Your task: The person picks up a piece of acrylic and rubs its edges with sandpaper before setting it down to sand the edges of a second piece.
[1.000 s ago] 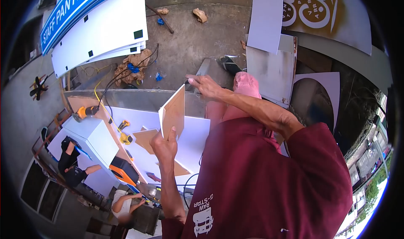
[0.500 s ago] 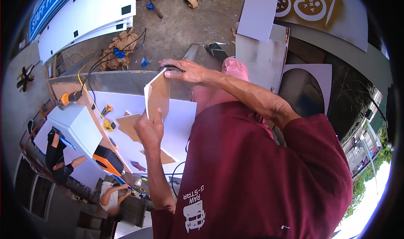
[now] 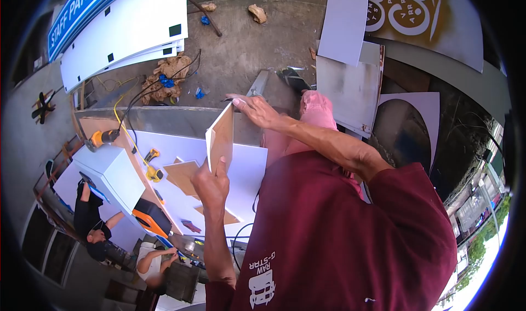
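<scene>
My left hand [image 3: 211, 184] grips the lower end of a small board [image 3: 222, 136], thumb on its brown face and fingers behind it. The board stands tilted on edge, with a pale long edge facing left. At its upper end my right hand [image 3: 256, 113] is closed, thumb near the board's top corner; a thin dark item shows at its fingers, too hidden to name. Below the board lies a white sheet [image 3: 246, 163] with brown board pieces [image 3: 183, 177] on it.
A yellow power tool [image 3: 153, 166] lies on the sheet, and another drill [image 3: 103, 138] is beyond, near cables. A white box [image 3: 109, 177] and an orange-black case [image 3: 150, 218] stand at left. Two people [image 3: 90, 218] work at lower left. Crumpled paper [image 3: 167, 75] lies on the floor.
The view has shifted, so most things appear farther right and lower. My right hand's fingers have moved at the board's top corner, and the dark item there shows less.
</scene>
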`<state>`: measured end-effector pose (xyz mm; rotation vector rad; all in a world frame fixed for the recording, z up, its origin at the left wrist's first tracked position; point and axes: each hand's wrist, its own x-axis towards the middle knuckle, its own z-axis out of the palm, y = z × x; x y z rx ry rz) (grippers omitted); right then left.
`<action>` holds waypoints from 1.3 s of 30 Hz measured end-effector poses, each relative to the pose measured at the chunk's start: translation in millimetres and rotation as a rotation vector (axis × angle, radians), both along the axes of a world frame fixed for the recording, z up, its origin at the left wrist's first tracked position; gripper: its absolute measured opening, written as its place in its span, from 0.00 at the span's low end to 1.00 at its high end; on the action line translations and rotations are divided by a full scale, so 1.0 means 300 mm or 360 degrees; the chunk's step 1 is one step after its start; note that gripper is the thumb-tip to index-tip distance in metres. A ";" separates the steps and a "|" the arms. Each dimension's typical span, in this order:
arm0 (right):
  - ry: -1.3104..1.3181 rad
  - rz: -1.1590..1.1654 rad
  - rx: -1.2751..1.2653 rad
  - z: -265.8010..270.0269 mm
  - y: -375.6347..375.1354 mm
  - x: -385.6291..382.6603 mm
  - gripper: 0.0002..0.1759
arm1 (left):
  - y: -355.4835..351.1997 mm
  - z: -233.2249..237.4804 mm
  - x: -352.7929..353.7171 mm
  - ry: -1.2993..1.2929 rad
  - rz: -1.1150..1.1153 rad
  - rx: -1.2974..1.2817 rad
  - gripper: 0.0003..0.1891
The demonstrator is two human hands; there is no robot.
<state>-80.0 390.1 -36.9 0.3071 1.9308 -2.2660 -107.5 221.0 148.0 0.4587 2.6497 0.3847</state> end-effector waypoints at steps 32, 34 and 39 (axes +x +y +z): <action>0.0245 -0.0017 0.0150 0.073 -0.031 -0.013 0.33 | -0.014 -0.004 -0.028 -0.0015 0.0071 0.0100 0.09; 0.0391 -0.0046 0.0047 0.135 0.006 -0.021 0.31 | -0.008 0.000 -0.018 -0.0007 0.0072 0.0101 0.09; -0.0090 0.0135 0.0008 0.013 0.024 -0.042 0.30 | 0.004 0.006 -0.018 -0.0037 0.0114 0.0130 0.07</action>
